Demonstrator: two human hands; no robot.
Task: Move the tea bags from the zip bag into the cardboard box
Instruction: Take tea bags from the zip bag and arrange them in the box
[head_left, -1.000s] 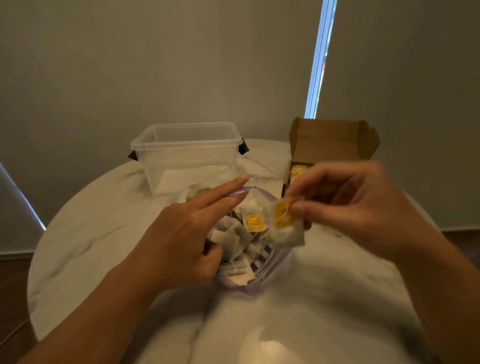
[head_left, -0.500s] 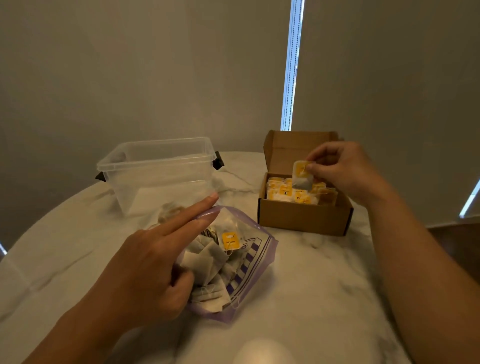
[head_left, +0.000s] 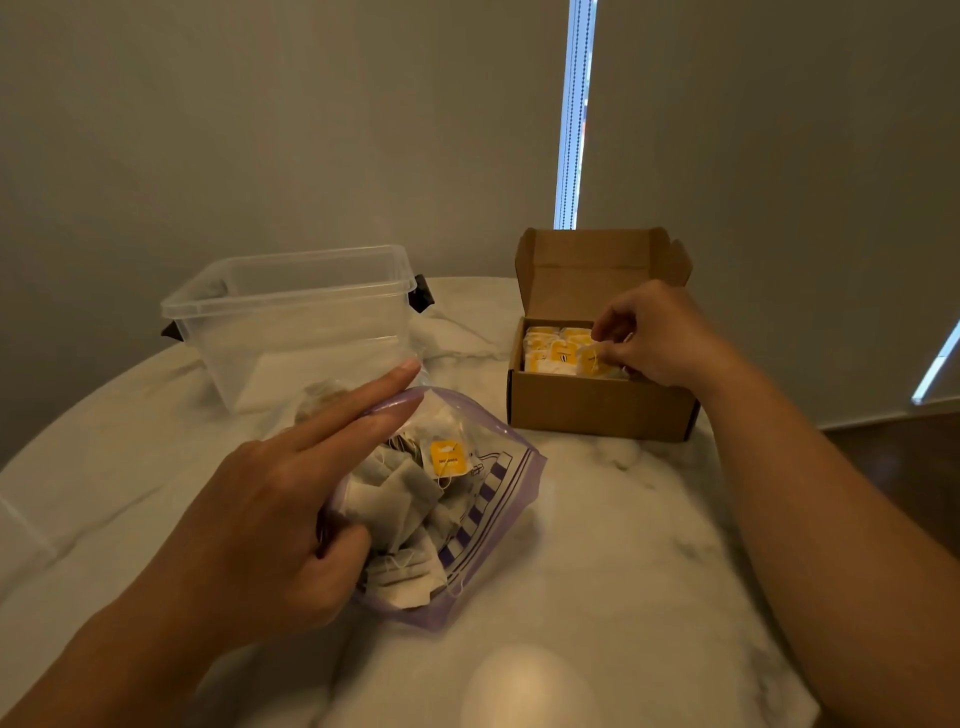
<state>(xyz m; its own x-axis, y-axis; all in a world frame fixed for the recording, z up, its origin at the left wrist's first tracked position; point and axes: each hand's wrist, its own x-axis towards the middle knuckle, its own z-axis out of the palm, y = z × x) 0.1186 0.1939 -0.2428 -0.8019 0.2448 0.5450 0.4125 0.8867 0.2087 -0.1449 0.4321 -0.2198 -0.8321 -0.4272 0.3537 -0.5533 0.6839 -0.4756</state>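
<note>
Head view: right hand (head_left: 655, 339) pinches one tea bag (head_left: 591, 361) low inside the cardboard box (head_left: 597, 410), apparently seating it beside the yellow-tagged row, while left hand (head_left: 270, 514), thumb curled on the zip bag (head_left: 496, 519) mouth, two fingers straight, props it open over the remaining tea bags (head_left: 395, 499) on the tabletop (head_left: 623, 545); other left fingers hidden.

Left grip (head_left: 260, 525), right grip (head_left: 662, 332) bare; forearms (head_left: 841, 545) bare; nails (head_left: 410, 366) short.

bag (head_left: 511, 470) tinted purple, purple-and-white checked strip down its side; tea bags (head_left: 395, 501) inside pale off-white, one tag (head_left: 447, 457) bright yellow; box (head_left: 597, 410) plain brown, more yellow tags (head_left: 562, 354) in it; tub (head_left: 291, 317) clear with black clips (head_left: 421, 293); table (head_left: 623, 545) white marble, grey veins
</note>
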